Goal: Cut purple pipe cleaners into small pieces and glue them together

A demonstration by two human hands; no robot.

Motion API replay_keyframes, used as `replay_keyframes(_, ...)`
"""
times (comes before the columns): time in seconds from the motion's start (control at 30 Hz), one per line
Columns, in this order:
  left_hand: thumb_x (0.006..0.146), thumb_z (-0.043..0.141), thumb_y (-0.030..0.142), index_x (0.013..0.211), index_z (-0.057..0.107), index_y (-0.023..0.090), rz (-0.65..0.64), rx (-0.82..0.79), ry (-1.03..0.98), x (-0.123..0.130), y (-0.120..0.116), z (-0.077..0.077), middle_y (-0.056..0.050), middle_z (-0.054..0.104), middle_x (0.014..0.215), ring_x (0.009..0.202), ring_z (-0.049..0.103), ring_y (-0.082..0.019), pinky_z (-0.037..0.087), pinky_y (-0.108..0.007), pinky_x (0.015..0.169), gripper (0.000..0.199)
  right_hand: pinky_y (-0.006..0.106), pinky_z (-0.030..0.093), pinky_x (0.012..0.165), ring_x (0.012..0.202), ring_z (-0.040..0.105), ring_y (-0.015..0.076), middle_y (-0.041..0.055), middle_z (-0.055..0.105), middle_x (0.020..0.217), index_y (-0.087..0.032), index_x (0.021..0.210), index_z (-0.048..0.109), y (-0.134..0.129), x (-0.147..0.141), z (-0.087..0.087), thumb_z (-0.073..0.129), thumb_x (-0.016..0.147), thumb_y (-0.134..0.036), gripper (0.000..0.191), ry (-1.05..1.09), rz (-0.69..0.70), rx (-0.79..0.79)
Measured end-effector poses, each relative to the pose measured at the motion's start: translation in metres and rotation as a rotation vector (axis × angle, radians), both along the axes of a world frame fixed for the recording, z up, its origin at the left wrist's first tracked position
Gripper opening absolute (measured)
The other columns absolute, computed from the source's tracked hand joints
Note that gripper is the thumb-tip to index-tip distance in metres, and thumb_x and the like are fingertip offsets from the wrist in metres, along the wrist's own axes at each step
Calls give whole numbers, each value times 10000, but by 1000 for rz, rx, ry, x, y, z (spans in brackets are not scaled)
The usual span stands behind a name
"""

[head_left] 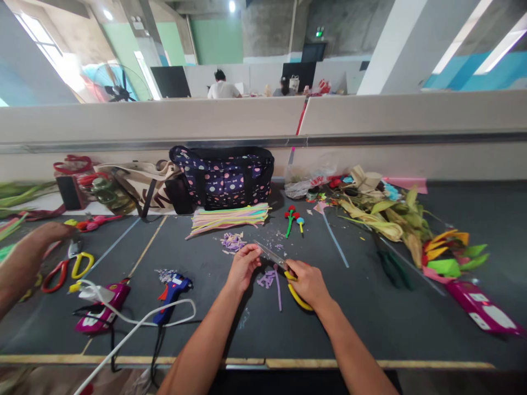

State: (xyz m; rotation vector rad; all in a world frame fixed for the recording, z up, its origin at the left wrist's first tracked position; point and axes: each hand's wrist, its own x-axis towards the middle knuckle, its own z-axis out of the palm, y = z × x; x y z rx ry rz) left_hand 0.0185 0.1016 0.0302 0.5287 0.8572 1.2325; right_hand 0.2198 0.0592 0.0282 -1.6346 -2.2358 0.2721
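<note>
gripping the yellow-handled scissors, the right hand is closed around the handles above the desk. the left hand is pinched shut beside the blade tips; its contents cannot be determined. cut purple pieces lie below the blades.

Beyond our left hand we see a dark patterned bag beside a beige tote, with a fan farther back leftward; beyond our right hand, off rightward, lie dried husks.
</note>
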Motion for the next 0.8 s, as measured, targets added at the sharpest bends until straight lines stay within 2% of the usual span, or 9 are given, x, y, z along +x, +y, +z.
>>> replay_keyframes(0.13,567,804,210,785,647,143,12,-10,19,-1,0,-1,16,641,666,475,525,-42,443,-165,500,277,212,295,612,711,549,107,-40,589,782,-257,918,556,3,8,-1,553,750,-179,186,-16,-87,8)
replay_keyframes(0.33,546,810,239,817,664,149,42,-8,86,-5,3,0,6,645,677,489,533,-55,448,-180,509,321,231,292,629,796,551,141,-9,585,861,-268,1002,527,7,17,-2,607,755,-248,261,-200,-237,60)
replay_keyframes(0.5,548,795,260,816,674,149,200,35,224,-28,11,3,17,621,652,469,496,-45,425,-178,503,314,233,295,636,810,547,136,-14,579,869,-273,1004,511,8,17,-4,614,757,-236,270,-198,-249,48)
replay_keyframes(0.7,619,710,297,799,680,153,491,201,567,-61,20,2,-7,631,689,534,504,-88,395,-200,507,233,247,317,687,854,534,163,15,576,888,-245,1005,504,6,15,-5,592,764,-205,259,-206,-262,67)
replay_keyframes(0.8,665,649,282,776,690,166,550,258,850,-68,23,-1,-21,647,701,592,526,-120,414,-226,578,166,256,328,722,886,524,181,34,574,913,-226,1078,488,6,16,-3,570,763,-165,331,-211,-271,83)
